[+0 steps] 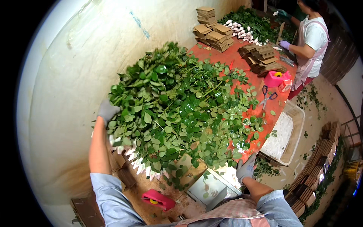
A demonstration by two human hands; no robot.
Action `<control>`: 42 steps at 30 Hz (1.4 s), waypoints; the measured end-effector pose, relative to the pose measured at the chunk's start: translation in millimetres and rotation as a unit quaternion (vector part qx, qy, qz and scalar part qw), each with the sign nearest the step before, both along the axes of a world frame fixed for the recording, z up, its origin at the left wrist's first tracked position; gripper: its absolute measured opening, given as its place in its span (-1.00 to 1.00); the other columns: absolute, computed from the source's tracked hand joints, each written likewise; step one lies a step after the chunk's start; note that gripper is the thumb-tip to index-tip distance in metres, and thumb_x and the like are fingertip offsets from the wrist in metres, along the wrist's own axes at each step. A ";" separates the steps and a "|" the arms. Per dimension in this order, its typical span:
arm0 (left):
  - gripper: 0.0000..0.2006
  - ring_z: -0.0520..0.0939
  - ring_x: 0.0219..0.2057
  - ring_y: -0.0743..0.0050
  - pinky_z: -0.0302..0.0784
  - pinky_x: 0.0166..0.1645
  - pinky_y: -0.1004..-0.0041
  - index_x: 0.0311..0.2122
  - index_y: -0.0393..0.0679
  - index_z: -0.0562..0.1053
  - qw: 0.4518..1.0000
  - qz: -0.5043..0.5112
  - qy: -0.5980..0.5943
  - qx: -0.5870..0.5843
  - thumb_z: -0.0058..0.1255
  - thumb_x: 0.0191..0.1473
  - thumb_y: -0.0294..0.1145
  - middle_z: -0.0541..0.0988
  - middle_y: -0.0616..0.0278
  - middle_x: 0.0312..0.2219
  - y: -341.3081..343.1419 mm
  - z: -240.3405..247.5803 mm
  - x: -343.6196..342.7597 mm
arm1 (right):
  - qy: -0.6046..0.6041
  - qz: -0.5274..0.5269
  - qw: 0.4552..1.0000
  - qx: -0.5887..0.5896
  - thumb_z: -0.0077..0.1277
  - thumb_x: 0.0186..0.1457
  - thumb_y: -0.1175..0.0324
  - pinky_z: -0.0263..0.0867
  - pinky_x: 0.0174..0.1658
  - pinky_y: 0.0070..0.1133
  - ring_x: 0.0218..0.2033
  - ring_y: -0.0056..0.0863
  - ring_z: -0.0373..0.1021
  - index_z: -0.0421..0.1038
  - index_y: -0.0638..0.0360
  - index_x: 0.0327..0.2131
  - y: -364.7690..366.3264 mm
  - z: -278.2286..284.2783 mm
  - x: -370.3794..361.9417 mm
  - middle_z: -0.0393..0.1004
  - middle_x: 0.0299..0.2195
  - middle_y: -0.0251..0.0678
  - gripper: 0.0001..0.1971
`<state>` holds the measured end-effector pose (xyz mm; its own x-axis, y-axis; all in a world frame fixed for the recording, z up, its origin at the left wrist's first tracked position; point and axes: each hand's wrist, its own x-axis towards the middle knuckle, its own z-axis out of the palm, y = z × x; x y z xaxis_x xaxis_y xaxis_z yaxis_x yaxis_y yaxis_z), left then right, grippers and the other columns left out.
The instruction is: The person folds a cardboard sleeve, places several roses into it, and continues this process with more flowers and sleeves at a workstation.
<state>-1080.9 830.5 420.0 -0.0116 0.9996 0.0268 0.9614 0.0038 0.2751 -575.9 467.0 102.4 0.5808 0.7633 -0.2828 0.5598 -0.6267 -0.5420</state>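
Note:
A large heap of leafy green rose stems [170, 109] covers the red table [217, 56]. Pale buds in white sleeves [138, 163] hang over the near left edge. My left hand [108, 111], in a grey glove, presses in at the heap's left side; leaves hide its fingers. At the near right corner of the table is my right hand [246, 169], also in a grey glove. Its thumb stands apart from its fingers, and it seems to rest on the edge with nothing visible in it.
Scissors [267, 97], a pink tape dispenser [277, 78] and cardboard stacks [261, 58] lie farther up the table. A white crate [287, 132] stands to the right. Below are another pink dispenser [159, 199] and a white box [211, 189]. A co-worker [312, 41] stands at the far right.

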 end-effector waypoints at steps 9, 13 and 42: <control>-0.56 0.60 -0.36 0.51 0.57 -0.16 0.42 -0.12 -0.31 0.53 0.979 -0.045 -0.184 -0.082 0.27 -0.23 -0.49 0.64 0.27 -0.34 -46.6 106.5 0.9 | 0.020 -0.013 0.999 -0.024 -0.11 0.26 0.14 0.12 0.24 -0.21 0.19 0.22 0.16 -0.48 0.30 0.39 -1.3 -6.5 4.6 -0.02 0.24 0.35 -0.10; -0.06 0.57 0.02 -0.13 0.46 0.15 0.14 0.25 -0.17 0.29 0.978 0.021 0.201 0.042 0.43 -0.26 -0.05 0.53 -0.19 0.00 -40.7 16.3 -19.0 | 0.042 0.004 0.999 -0.022 -0.11 0.26 0.14 0.12 0.25 -0.23 0.19 0.22 0.16 -0.49 0.31 0.39 -2.4 2.3 -0.5 -0.04 0.25 0.35 -0.10; -0.62 0.63 -0.10 -0.17 0.57 -0.02 0.13 -0.05 -0.16 0.54 0.942 0.137 0.306 -0.013 -0.02 0.07 -0.19 0.60 -0.13 -0.08 10.9 -54.1 -0.7 | 0.021 0.001 1.000 0.021 -0.10 0.25 0.15 0.09 0.26 -0.21 0.19 0.21 0.15 -0.44 0.35 0.39 -3.7 -12.6 0.1 0.01 0.23 0.34 -0.11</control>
<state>-1081.6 841.4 366.0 -0.2589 0.9620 0.0870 0.9019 0.2730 -0.3348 -575.8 463.2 89.9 0.5674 0.7764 -0.2742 0.5370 -0.6014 -0.5916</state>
